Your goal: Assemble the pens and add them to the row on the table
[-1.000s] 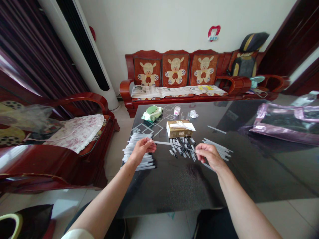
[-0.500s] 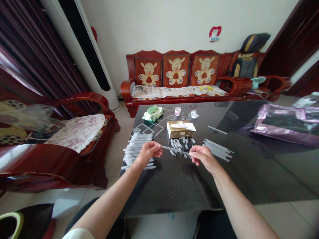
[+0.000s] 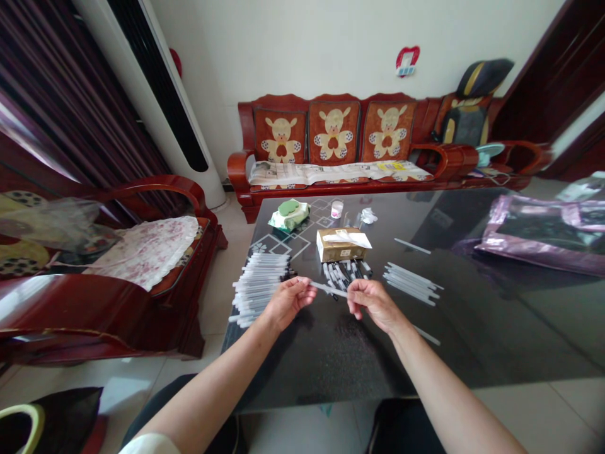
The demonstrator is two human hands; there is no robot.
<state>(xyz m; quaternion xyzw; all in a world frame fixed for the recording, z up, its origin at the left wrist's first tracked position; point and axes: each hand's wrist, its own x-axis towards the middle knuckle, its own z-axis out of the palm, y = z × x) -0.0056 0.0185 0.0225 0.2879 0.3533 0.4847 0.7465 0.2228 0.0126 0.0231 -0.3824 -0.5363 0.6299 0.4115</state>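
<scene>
A slim, whitish translucent pen barrel [image 3: 328, 288] stretches between my two hands above the dark table [image 3: 331, 366]. Its left end is pinched in the thumb and fingers of my left hand [image 3: 292, 301]. The closed fingers of my right hand [image 3: 372, 301] grip the other end; whether a thinner part sits inside it I cannot tell. Just beyond lies a heap of black and whitish pen caps [image 3: 347, 272]. To the left, beside my left hand, is a thick stack of similar barrels [image 3: 258, 287]. Right of my right hand lies a smaller row of barrels [image 3: 410, 284].
Behind the caps stands a gold tissue box [image 3: 341, 247]. Farther back are a green wipes pack [image 3: 289, 215], a small white cup [image 3: 336, 209] and a crumpled tissue [image 3: 368, 215]. Single barrels [image 3: 426, 335] lie rightward. A purple-edged bag [image 3: 501, 243] rests at far right.
Both hands have come closer together and slightly nearer to me, still holding the barrel between them. A loose barrel beside my right forearm now shows.
</scene>
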